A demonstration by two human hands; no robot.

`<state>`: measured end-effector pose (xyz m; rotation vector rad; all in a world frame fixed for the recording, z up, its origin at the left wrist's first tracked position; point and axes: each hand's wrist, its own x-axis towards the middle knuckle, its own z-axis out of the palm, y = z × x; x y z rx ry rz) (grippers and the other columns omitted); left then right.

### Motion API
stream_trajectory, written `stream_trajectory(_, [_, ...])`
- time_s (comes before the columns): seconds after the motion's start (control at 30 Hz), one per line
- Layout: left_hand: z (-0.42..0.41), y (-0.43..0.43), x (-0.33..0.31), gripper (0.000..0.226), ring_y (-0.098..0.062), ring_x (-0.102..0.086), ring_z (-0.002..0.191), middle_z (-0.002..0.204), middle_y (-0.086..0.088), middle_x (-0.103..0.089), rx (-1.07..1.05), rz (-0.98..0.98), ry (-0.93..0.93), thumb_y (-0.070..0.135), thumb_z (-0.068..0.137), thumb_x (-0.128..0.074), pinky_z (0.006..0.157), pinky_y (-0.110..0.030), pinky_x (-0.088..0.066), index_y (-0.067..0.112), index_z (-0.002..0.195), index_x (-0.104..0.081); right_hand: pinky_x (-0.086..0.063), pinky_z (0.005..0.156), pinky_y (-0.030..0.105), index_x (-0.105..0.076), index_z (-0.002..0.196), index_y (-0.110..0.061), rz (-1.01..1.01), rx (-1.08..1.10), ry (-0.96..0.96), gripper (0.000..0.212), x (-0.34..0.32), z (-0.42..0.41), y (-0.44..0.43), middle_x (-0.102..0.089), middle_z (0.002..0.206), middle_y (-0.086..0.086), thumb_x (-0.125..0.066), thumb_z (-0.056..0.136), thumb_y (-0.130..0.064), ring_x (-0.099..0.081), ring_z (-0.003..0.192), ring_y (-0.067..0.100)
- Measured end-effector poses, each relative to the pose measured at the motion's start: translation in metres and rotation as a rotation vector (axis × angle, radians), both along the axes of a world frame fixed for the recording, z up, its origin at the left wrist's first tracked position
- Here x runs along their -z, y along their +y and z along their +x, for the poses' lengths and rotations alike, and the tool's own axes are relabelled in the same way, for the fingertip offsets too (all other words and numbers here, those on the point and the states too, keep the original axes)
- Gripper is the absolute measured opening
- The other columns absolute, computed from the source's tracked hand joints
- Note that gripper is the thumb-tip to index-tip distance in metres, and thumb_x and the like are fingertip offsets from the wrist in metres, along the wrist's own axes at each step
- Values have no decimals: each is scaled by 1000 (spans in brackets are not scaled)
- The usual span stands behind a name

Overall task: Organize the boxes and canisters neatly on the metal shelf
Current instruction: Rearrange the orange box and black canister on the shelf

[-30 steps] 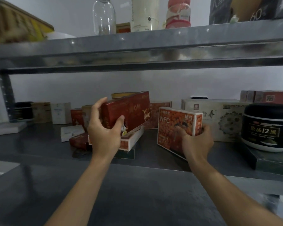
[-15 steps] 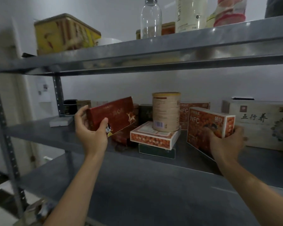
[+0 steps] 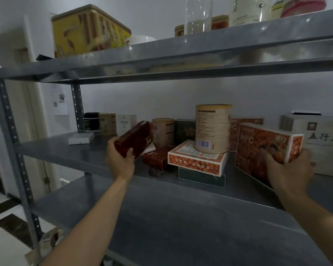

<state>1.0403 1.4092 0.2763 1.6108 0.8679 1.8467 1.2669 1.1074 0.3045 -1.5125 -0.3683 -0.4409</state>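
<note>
Two boxes are held over the middle shelf (image 3: 81,156). The left hand (image 3: 119,160) curls round the near end of a red box (image 3: 136,140), whose long axis tilts up toward the back right. The right hand (image 3: 288,169) grips an upright NFC box (image 3: 258,146) by its corner. Three tan cans (image 3: 163,131) stand behind, the tallest can (image 3: 212,128) on a flat orange box (image 3: 196,161).

Storage room, probably in a home: bolted metal shelf (image 3: 161,60) against plain white wall (image 3: 161,96), stacked with packaged food boxes (image 3: 197,161), canisters (image 3: 212,129), bottles (image 3: 198,14); doorway (image 3: 13,112) at left, blurry.
</note>
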Motion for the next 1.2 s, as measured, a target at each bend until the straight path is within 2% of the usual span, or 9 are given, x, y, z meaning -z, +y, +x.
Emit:
stream_trajectory(0.07, [5,9,2,52,-18,-51,118,130,-9,-55,47,-6,64,6,88,-69,98,-28,-40,14,134,-46,-45,88,41,-51,116,-6,-10,3,-7,53,1,1,1,-62,113,19,-83,78,-25,-59,105,34])
stream_trajectory(0.2, [15,28,-4,64,-26,-47,128,139,-10,-49,123,-64,241,9,89,-67,109,-40,-38,19,145,-37,-48,90,45,-50,118,-6,-30,-7,-13,54,1,4,6,-61,113,17,-82,79,-27,-58,104,33])
stream_trajectory(0.27, [17,33,-9,74,-26,-44,132,145,-10,-46,186,-122,287,6,89,-66,113,-40,-35,20,151,-28,-49,88,44,-50,118,-7,-36,-9,-18,54,1,4,8,-60,110,14,-82,79,-27,-57,100,29])
stream_trajectory(0.37, [18,39,-11,80,-24,-45,133,145,-7,-47,239,-165,251,3,89,-65,112,-37,-35,20,154,-21,-44,82,37,-51,119,-6,-39,-5,-34,53,1,6,11,-56,103,6,-81,80,-25,-54,94,22])
stream_trajectory(0.57, [21,41,-8,83,-18,-46,129,142,-2,-49,280,-196,207,7,90,-65,109,-37,-38,23,155,-17,-47,83,39,-52,116,-7,-46,5,-49,55,3,12,18,-56,101,5,-83,78,-30,-55,92,22])
stream_trajectory(0.83, [19,37,-6,59,-15,-58,114,130,-5,-60,226,-205,126,3,86,-63,102,-43,-48,19,138,-40,-45,81,36,-51,117,-5,-54,-9,-65,56,2,15,20,-59,104,9,-83,78,-29,-55,92,23])
stream_trajectory(0.97, [17,38,-1,63,-21,-57,120,129,-5,-60,175,-228,144,22,76,-61,103,-49,-46,21,136,-41,-46,81,36,-52,116,-6,-47,-21,-51,55,3,14,19,-63,109,14,-84,77,-29,-60,96,27])
stream_trajectory(1.03, [18,29,-1,59,-24,-55,122,130,-6,-59,137,-241,188,21,82,-64,103,-49,-45,19,137,-41,-46,82,36,-52,116,-7,-50,-34,-47,54,3,13,17,-63,111,14,-84,77,-27,-59,97,27])
stream_trajectory(1.2, [13,-11,-15,41,-26,-59,110,121,-9,-60,84,-163,243,19,88,-63,98,-46,-48,16,128,-50,-46,84,35,-50,118,-8,-50,-76,-28,53,3,11,13,-63,114,15,-83,78,-22,-61,103,31])
